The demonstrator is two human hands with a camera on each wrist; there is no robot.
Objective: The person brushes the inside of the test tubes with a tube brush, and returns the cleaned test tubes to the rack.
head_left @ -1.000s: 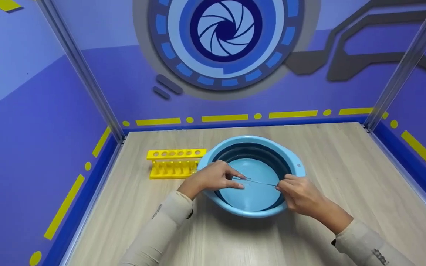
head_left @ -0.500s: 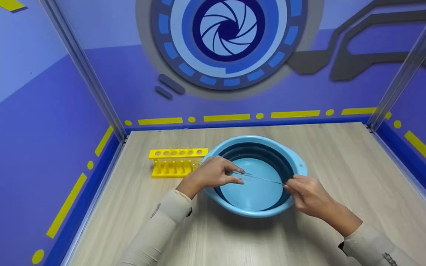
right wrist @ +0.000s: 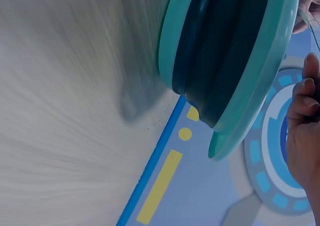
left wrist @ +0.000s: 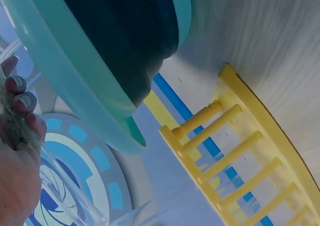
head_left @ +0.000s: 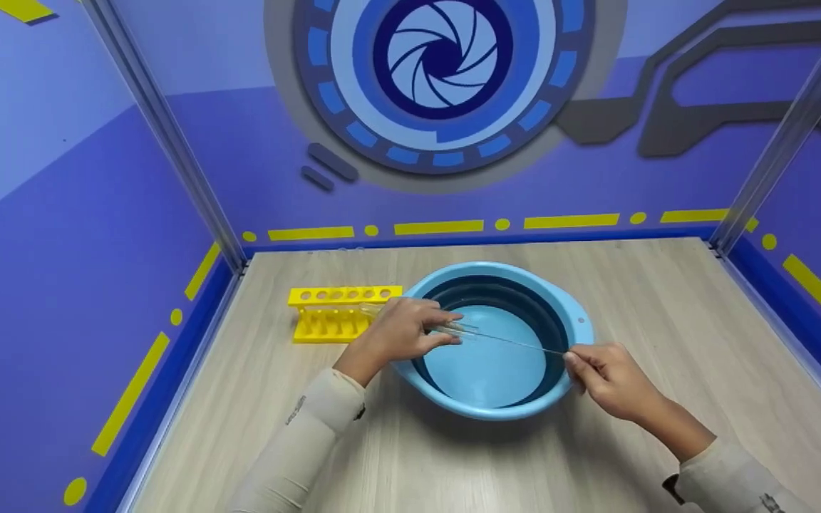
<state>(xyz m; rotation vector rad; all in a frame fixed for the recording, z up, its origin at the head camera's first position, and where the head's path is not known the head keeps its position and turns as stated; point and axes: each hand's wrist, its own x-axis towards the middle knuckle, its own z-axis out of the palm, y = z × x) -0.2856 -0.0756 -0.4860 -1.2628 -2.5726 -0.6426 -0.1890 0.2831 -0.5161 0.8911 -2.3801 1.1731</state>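
My left hand (head_left: 402, 329) holds several clear test tubes (left wrist: 67, 183) over the left side of a blue basin (head_left: 494, 413). Their ends stick out on both sides of the hand. From the tubes a thin wire (head_left: 521, 344) runs to my right hand (head_left: 613, 381), which pinches its end at the basin's right rim. In the left wrist view something fuzzy and greyish shows among the left fingers (left wrist: 25, 103), too blurred to name. How deep the wire reaches into the tubes is hidden by the left hand.
A yellow test tube rack (head_left: 345, 293) stands left of the basin, its right end partly behind the left hand and tubes. Some small clear items (head_left: 351, 249) lie at the table's back edge. Blue panels (head_left: 168, 171) wall in the wooden table (head_left: 296, 427).
My right hand has moved right, drawing out a longer stretch of wire from the left hand. The left hand has shifted slightly up and left, and the tubes now show more plainly on both sides.
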